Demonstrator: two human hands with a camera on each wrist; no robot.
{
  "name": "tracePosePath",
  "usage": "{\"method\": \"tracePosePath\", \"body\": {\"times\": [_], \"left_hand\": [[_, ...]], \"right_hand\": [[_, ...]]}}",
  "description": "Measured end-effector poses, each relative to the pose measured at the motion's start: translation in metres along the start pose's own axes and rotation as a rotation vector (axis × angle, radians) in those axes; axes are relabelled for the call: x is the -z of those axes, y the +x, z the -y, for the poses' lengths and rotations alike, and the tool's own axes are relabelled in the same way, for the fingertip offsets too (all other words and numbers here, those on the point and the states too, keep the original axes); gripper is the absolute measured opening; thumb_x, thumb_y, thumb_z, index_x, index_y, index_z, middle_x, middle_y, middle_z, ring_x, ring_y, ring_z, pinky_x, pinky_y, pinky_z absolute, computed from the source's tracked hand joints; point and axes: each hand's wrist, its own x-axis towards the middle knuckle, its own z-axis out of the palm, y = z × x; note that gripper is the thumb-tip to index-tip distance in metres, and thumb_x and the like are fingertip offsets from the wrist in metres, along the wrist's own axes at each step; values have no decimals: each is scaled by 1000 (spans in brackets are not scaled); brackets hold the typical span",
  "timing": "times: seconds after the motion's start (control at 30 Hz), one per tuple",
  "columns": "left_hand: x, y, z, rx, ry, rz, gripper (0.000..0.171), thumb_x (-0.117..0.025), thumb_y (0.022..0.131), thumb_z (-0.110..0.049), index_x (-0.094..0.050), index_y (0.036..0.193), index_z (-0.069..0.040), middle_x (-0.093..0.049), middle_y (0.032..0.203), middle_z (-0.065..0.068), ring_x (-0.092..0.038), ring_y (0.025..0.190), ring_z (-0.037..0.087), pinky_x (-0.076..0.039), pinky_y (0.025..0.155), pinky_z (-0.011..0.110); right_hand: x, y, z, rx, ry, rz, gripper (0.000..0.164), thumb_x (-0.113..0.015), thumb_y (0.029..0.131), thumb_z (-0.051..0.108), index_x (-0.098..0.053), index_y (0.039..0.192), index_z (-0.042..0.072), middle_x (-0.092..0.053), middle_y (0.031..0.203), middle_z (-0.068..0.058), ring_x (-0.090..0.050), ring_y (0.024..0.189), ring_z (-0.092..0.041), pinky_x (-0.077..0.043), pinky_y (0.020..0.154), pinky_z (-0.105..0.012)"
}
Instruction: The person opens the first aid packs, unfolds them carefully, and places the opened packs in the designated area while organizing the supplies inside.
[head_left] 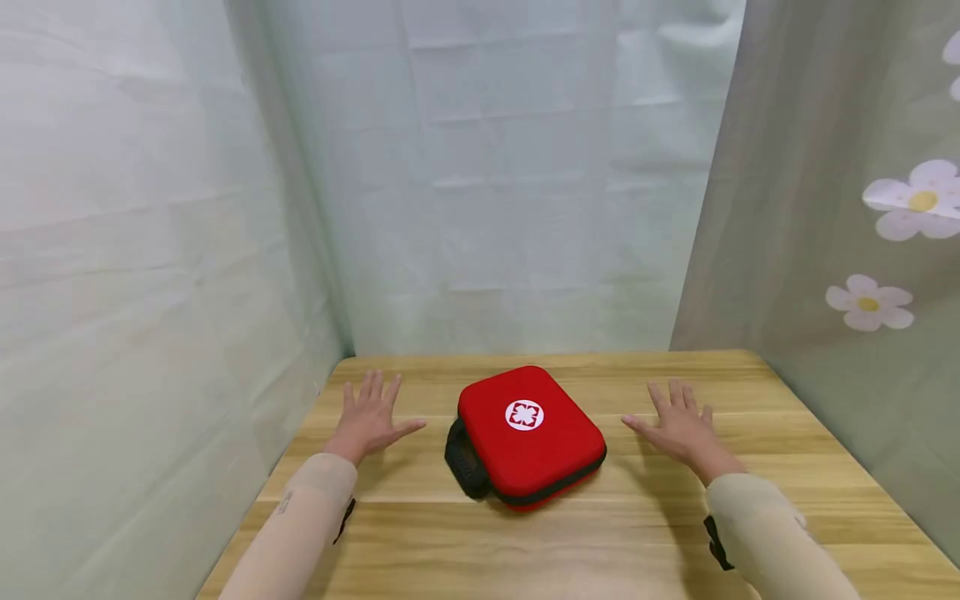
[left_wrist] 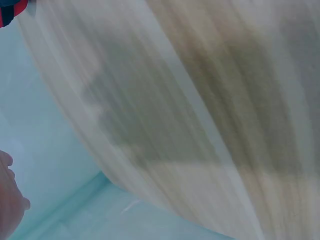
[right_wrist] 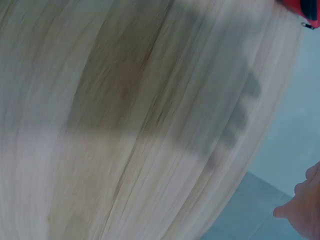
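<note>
A red zippered first-aid case (head_left: 536, 442) with a white round emblem lies closed on the wooden table, turned at an angle. Its black handle (head_left: 467, 462) points to the left. To the left of the case is my left hand (head_left: 367, 423), fingers spread, holding nothing. On the other side my right hand (head_left: 681, 427) is likewise spread and bare, apart from the case. Only corners of the case (left_wrist: 10, 10) show in the left wrist view, and of the case (right_wrist: 305, 10) in the right wrist view. Both hands cast shadows on the wood.
The wooden table (head_left: 600, 550) has rounded far corners. Pale curtains (head_left: 510, 183) hang behind it and along the left. A grey curtain with white flowers (head_left: 810, 208) hangs along the right edge. Dark straps sit under both wrists.
</note>
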Motion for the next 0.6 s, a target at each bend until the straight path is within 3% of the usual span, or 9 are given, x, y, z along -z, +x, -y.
{"method": "tracePosePath", "body": {"times": [0.3, 0.6], "left_hand": [[0, 12, -9, -17, 19, -15, 102, -54, 85, -75, -31, 155, -4, -23, 156, 32, -15, 146, 46, -7, 110, 72], [-3, 24, -23, -89, 6, -66, 103, -51, 83, -79, -36, 152, -4, -32, 152, 30, -23, 142, 46, -12, 109, 72]], "right_hand": [[-8, 6, 16, 23, 47, -6, 101, -46, 90, 73, -19, 157, 2, 0, 158, -36, 3, 143, -56, 2, 103, -78], [-12, 9, 34, 46, 95, 6, 98, -49, 92, 69, -20, 157, 2, 0, 159, -34, 2, 144, -54, 0, 106, -75]]}}
